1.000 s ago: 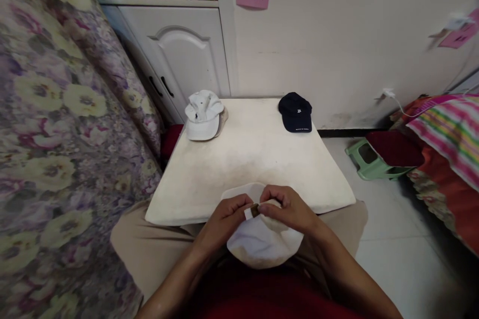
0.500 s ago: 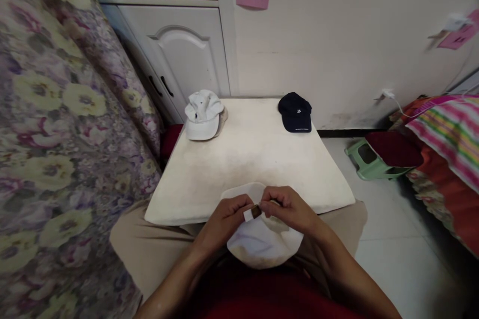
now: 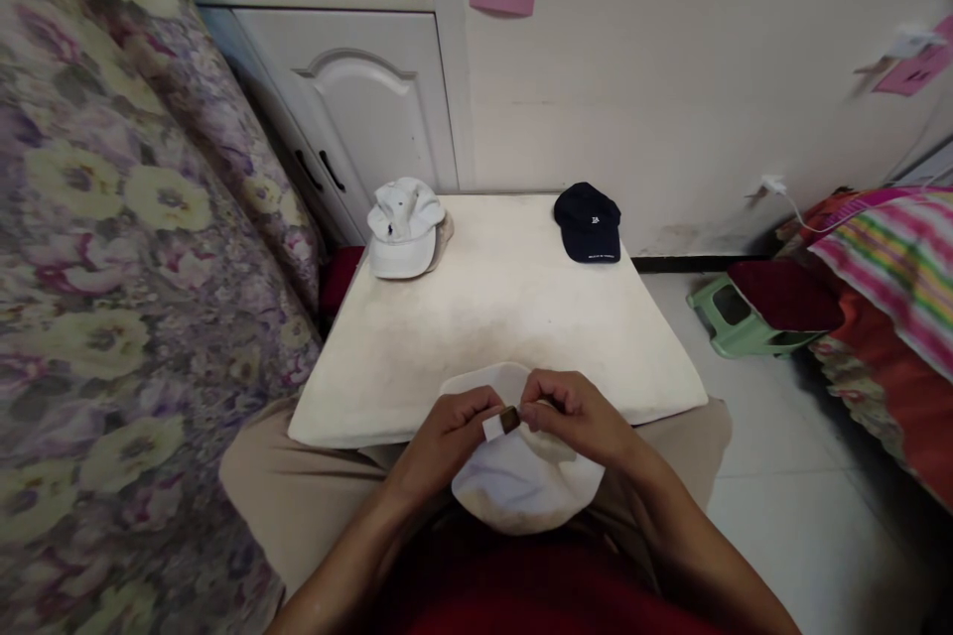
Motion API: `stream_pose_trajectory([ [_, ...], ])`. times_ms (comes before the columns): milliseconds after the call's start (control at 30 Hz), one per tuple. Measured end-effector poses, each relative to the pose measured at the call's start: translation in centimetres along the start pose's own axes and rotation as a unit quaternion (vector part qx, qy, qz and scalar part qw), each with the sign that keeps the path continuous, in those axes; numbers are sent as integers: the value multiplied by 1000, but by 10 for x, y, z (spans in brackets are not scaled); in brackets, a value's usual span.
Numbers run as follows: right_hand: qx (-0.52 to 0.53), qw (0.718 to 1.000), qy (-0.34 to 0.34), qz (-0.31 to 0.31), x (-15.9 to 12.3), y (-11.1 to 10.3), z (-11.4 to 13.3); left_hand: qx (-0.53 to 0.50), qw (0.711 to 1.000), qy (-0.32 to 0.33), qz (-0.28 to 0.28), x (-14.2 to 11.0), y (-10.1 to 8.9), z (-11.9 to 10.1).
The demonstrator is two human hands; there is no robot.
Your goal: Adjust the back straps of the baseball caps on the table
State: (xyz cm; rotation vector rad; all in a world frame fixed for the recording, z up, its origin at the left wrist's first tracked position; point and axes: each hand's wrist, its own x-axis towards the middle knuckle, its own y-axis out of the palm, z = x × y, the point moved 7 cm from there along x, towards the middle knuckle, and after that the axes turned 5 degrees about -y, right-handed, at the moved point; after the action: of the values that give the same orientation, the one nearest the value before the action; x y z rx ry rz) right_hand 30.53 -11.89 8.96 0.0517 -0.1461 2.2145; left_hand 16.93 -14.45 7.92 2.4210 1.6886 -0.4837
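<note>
A white cap (image 3: 525,486) rests in my lap at the table's near edge, its brim pointing away from me. My left hand (image 3: 463,422) is closed on the left part of the cap's back strap, beside a brownish buckle (image 3: 509,419) and a small white tag (image 3: 492,429). Just right of the buckle, my right hand (image 3: 566,412) pinches the other side of the strap with thumb and forefinger. The fingertips of both hands are close together. Exactly how the strap runs through the buckle is too small to tell.
On the cream table (image 3: 491,303), a pale cap (image 3: 406,228) stacked on a beige one sits far left; a navy cap (image 3: 588,223) lies far right. A floral curtain (image 3: 134,268) hangs at left. A green stool (image 3: 726,317) stands on the floor at right, near a bed (image 3: 893,317).
Almost nothing differs. My right fingertips have shifted very slightly to the right, and a little more of the buckle shows between the hands.
</note>
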Motion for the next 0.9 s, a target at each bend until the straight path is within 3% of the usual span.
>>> stream_pose_trajectory([
  [533,-49,998,49,-12,0,8,-4,37,999,22,14,-1,1,-4],
  [900,-59,998,24,-15,1,8,2,5,1000,3,2,-2,-4,1],
])
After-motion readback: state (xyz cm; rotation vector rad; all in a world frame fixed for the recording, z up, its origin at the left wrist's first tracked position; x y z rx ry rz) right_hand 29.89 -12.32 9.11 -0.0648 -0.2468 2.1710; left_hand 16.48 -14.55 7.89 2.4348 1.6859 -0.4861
